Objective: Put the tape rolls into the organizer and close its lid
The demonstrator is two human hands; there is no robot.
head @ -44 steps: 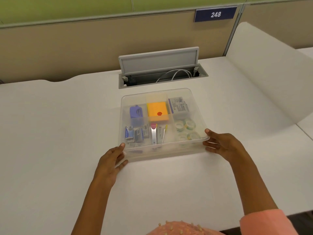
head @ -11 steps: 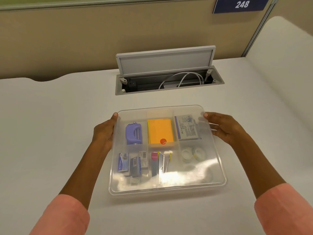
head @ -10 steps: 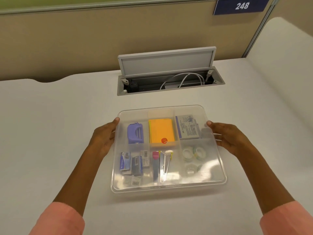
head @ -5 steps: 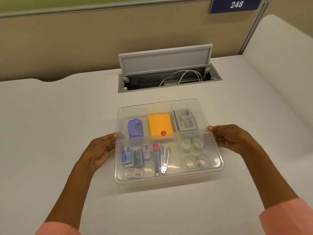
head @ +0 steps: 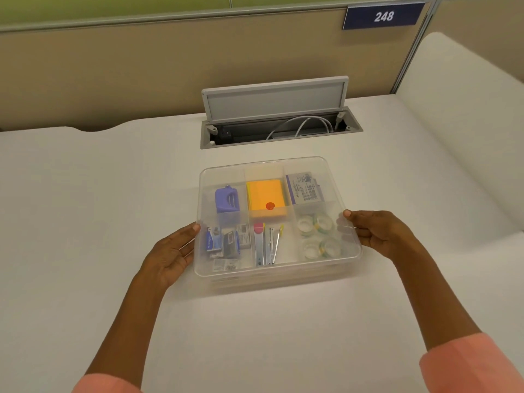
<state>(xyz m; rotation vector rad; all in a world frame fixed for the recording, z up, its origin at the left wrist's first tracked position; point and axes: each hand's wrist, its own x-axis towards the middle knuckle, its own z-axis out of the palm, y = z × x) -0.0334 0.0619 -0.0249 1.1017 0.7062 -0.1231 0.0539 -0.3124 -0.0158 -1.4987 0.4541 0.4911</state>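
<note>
The clear plastic organizer [head: 266,163] sits on the white desk with its transparent lid lying flat on top. Several clear tape rolls [head: 317,236] with green-yellow cores lie in its near right compartment, seen through the lid. My left hand [head: 170,256] rests against the organizer's left side, thumb tip on the lid's edge. My right hand [head: 380,234] grips the right rim, thumb on top and fingers curled under the edge.
Other compartments hold a purple punch [head: 226,199], an orange sticky-note pad [head: 265,201], staple boxes [head: 224,242] and metal clips [head: 268,245]. Behind the organizer a cable hatch [head: 275,100] stands open. A raised white surface [head: 459,123] borders the right side.
Both hands have slid from the organizer's far corners back along its sides to the middle of the left and right edges. The lid stays down.
</note>
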